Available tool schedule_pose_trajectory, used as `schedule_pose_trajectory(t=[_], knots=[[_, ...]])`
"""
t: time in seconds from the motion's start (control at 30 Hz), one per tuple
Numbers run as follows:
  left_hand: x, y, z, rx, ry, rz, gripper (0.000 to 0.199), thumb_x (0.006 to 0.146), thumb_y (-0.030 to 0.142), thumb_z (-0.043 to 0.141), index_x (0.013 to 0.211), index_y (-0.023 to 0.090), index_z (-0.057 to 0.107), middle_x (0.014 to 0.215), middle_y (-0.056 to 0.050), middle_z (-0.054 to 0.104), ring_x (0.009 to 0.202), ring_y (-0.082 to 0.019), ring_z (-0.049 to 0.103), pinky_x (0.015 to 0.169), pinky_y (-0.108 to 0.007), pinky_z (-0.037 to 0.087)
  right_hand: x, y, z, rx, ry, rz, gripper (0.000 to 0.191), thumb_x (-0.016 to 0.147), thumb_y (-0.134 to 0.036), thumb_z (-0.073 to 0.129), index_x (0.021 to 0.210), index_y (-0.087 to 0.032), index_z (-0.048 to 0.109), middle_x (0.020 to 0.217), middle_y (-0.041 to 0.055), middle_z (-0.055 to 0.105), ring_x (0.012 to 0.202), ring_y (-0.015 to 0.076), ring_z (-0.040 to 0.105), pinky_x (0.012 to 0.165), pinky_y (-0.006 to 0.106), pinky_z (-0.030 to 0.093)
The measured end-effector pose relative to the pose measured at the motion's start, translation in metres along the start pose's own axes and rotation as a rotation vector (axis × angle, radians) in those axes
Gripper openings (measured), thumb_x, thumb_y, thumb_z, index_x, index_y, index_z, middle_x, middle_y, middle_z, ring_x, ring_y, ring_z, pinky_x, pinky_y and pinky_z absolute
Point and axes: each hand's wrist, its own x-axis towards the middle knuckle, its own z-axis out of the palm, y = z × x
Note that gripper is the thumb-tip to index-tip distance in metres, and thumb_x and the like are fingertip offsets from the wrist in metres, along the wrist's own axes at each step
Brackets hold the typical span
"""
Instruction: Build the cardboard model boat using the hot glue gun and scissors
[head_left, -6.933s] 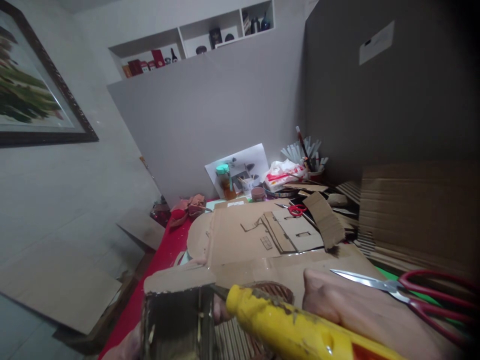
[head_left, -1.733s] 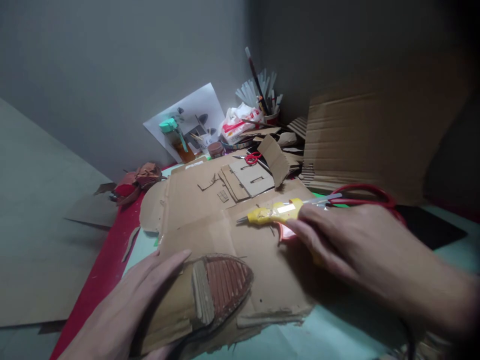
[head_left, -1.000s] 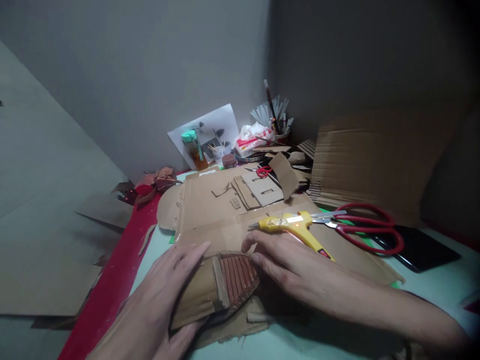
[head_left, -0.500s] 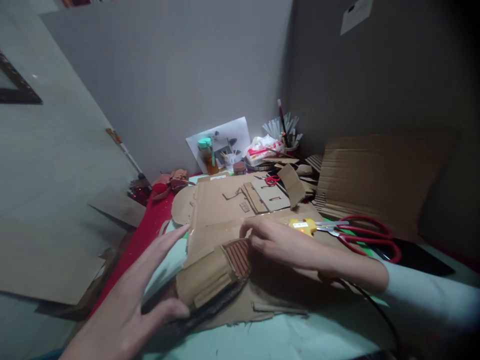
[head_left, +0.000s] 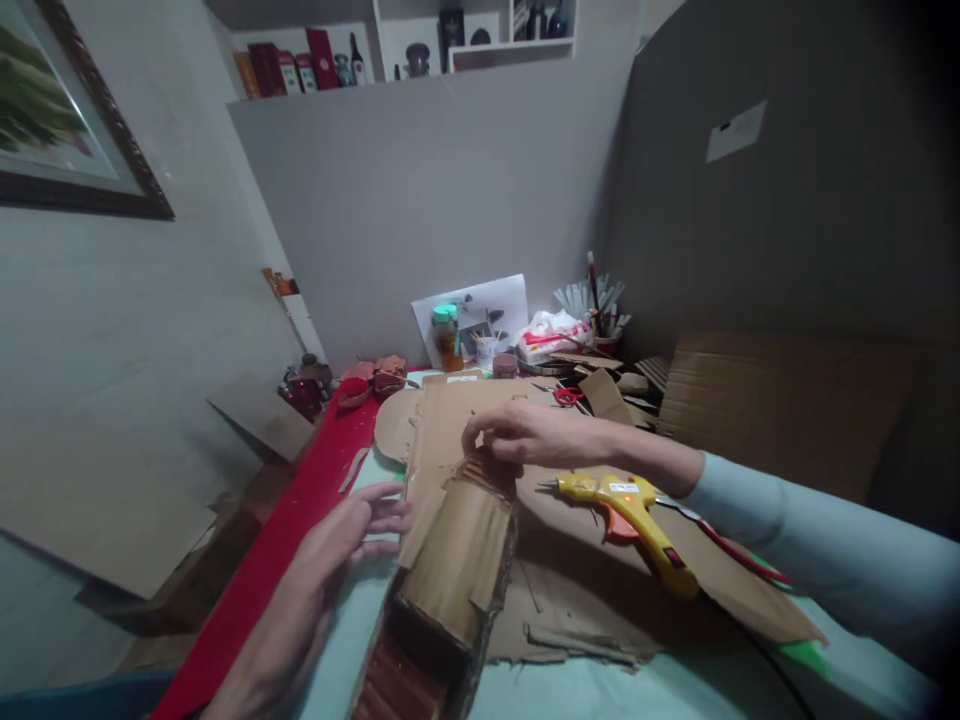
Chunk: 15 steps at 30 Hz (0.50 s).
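A long cardboard model (head_left: pixel 457 560) with a curved tan top and reddish ribbed ends stands at a slant above the table's near edge. My right hand (head_left: pixel 502 432) has its fingers curled at the model's far ribbed end; whether they grip it is hard to tell. Beside the model's left side is my left hand (head_left: pixel 360 530), fingers apart and holding nothing. A yellow glue gun (head_left: pixel 626 505) with an orange trigger lies right of the model on the cardboard sheet (head_left: pixel 555 620). Scissors with red handles (head_left: pixel 742 560) are partly hidden under my right sleeve.
A green-lidded bottle (head_left: pixel 448 345), a tissue pack (head_left: pixel 553 335) and a cup of sticks stand at the back. Cardboard scraps (head_left: pixel 604 395) and a large cardboard panel (head_left: pixel 765 410) are at the right. Cardboard strips (head_left: pixel 577 640) lie near the front edge.
The view has tilted up, showing the shelf. The model has turned more lengthwise, its reddish near end now visible. My left hand has moved toward its far end, and the glue gun is uncovered.
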Motion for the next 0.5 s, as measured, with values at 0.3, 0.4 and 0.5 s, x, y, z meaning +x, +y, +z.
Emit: schedule_pose_trajectory(t=[0.3, 0.4, 0.5], knots=[[-0.031, -0.018, 0.041, -0.439, -0.324, -0.284, 0.047, 0.091, 0.043, 0.056, 0.126, 0.014, 0.068, 0.115, -0.014, 0.076, 0.117, -0.032, 0.068, 0.106, -0.045, 0.049, 0.007, -0.033, -0.026, -0.052, -0.129, -0.178, 0.032, 0.091, 0.001, 0.045, 0.109, -0.015, 0.066, 0.105, 0.0049, 0.068, 0.094, 0.0160, 0.063, 0.084, 0.027, 0.049], [-0.036, -0.027, 0.044, -0.639, -0.475, -0.303, 0.047, 0.091, 0.040, 0.059, 0.132, 0.018, 0.065, 0.114, -0.010, 0.078, 0.119, -0.031, 0.067, 0.111, -0.044, 0.045, 0.010, -0.040, -0.026, -0.067, -0.148, -0.210, 0.034, 0.091, 0.003, 0.043, 0.107, -0.016, 0.067, 0.102, 0.0040, 0.069, 0.092, 0.0145, 0.062, 0.082, 0.025, 0.049], [-0.039, -0.037, 0.042, -0.686, -0.456, -0.264, 0.042, 0.090, 0.036, 0.063, 0.130, 0.024, 0.066, 0.111, -0.007, 0.079, 0.118, -0.030, 0.068, 0.112, -0.044, 0.045, 0.010, -0.051, -0.026, -0.085, -0.153, -0.241, 0.034, 0.092, 0.005, 0.043, 0.105, -0.015, 0.067, 0.101, 0.0037, 0.070, 0.090, 0.0137, 0.063, 0.082, 0.024, 0.048]])
